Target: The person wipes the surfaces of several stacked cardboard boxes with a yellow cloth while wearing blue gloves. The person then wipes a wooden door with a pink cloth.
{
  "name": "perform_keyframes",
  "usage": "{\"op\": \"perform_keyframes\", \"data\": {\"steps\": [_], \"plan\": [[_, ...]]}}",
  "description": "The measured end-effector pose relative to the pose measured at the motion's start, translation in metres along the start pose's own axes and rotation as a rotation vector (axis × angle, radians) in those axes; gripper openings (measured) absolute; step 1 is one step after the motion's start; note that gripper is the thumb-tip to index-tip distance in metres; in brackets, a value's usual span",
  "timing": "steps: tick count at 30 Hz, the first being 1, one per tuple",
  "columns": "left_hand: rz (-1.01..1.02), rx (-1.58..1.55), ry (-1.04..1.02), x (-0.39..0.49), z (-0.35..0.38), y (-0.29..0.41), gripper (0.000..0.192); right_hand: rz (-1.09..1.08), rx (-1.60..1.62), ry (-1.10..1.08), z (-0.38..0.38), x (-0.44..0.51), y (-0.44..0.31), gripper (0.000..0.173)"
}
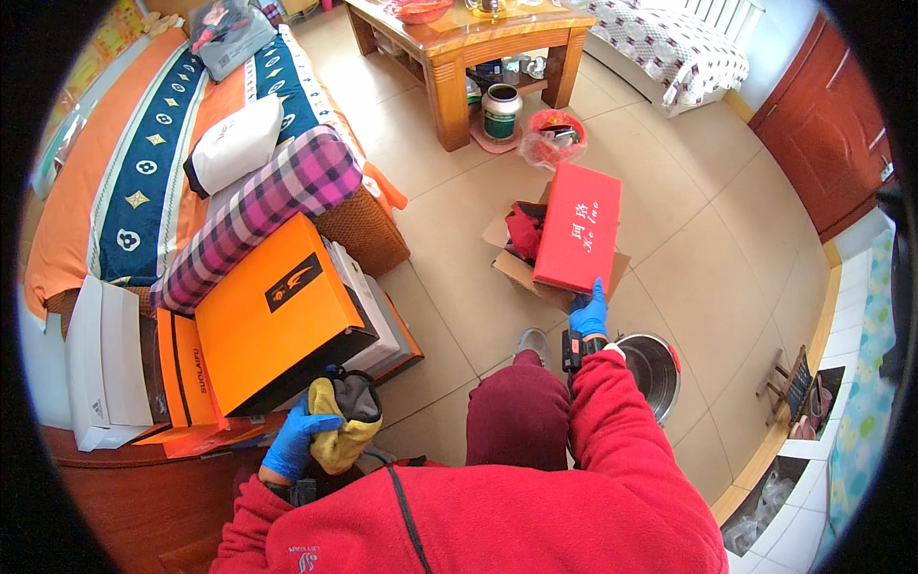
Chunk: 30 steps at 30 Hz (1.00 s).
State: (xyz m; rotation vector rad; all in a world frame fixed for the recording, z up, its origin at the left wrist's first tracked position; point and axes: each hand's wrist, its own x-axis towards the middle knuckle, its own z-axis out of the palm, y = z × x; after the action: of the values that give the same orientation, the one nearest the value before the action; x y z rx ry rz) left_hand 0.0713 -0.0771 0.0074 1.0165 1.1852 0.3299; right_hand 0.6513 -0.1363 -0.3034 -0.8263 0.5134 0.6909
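My left hand [301, 439], in a blue glove, grips a yellow and grey fabric item [346, 420], possibly a slipper, beside a large orange shoebox [269, 316]. In my right hand [589, 313], also gloved in blue, is the near end of a red box [578, 226] with white writing on its lid. The red box lies over an open cardboard box [534, 280] on the floor, covering part of it. Dark red cloth [526, 229] shows in that cardboard box, left of the red one. More boxes are stacked under and behind the orange shoebox.
A white box [111, 366] stands left of the orange ones, near a rolled plaid blanket [265, 212] on the sofa's end. Ahead are a wooden table [459, 50], a jar [500, 113] and a red basket [552, 140]. A metal bucket [656, 373] stands by my right forearm.
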Motion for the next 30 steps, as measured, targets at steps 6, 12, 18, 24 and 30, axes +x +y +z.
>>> {"op": "perform_keyframes", "data": {"steps": [6, 12, 18, 24, 30], "plan": [[-0.034, -0.029, 0.01, 0.0, 0.001, -0.002, 0.063, -0.245, -0.5, -0.168, -0.037, 0.01, 0.001, 0.049], [-0.057, -0.014, 0.052, -0.004, 0.003, 0.0, 0.069, 0.292, 0.08, -0.112, -0.019, 0.014, 0.005, 0.046], [-0.06, -0.072, 0.082, -0.009, 0.009, 0.002, 0.071, 0.189, 0.061, -0.099, 0.02, -0.017, -0.007, 0.052], [-0.023, 0.004, 0.044, -0.007, 0.004, -0.006, 0.07, 0.084, 0.038, -0.144, 0.033, -0.052, -0.026, 0.083], [0.051, 0.004, 0.002, -0.015, 0.003, -0.005, 0.063, 0.118, 0.071, -0.13, 0.028, -0.098, -0.054, 0.072]]}}
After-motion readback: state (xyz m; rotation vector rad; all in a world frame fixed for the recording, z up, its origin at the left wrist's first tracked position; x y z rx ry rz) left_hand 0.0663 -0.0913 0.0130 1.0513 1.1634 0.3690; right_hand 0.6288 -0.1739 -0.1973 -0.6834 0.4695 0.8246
